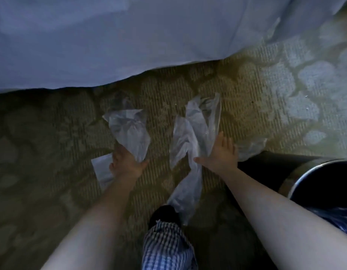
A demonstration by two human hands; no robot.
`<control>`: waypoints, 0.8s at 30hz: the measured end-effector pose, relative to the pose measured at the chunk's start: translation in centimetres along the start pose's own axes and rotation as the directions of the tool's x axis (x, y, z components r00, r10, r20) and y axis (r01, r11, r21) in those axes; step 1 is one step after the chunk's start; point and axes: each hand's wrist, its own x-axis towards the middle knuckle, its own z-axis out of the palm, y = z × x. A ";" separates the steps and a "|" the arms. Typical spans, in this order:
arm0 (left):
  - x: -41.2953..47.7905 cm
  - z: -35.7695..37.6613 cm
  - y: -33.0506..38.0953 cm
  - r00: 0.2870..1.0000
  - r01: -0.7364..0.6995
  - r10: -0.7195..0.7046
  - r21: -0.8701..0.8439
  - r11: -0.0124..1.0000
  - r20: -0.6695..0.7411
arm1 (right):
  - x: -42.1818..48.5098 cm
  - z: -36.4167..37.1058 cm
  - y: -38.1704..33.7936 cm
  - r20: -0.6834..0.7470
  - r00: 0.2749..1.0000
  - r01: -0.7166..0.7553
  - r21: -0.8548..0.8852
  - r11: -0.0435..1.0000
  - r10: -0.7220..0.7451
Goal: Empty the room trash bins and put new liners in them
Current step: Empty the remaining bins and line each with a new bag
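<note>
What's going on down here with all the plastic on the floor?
A person is bending over the carpet beside a bed sheet, handling clear bin liners. The left hand grips one crumpled liner; the right hand, fingers spread, reaches onto a second liner lying stretched toward the person's foot. A dark trash bin stands at the right, with something blue inside.

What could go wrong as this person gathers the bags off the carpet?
The foot seems to rest on the tail of the middle bag; lifting it with the right hand could tear it or cause a slip. The bin stands close beside the right forearm and might get knocked over.
</note>
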 end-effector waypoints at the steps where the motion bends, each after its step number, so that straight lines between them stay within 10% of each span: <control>1: 0.8 0.4 -0.3 1.000 0.021 -0.021 -0.037 0.999 -0.013 | 0.7 0.5 0.1 0.029 0.999 -0.028 0.019 0.999 0.027; 13: -1.2 4.1 2.2 0.953 0.225 -0.090 -0.475 0.851 0.289 | 1.2 4.3 -1.4 0.333 0.942 -0.215 0.499 0.839 0.043; 24: -11.6 -7.2 11.5 0.992 0.113 -0.058 -0.586 0.802 0.111 | -8.2 -9.1 -3.0 0.358 0.931 -0.342 0.801 0.492 0.065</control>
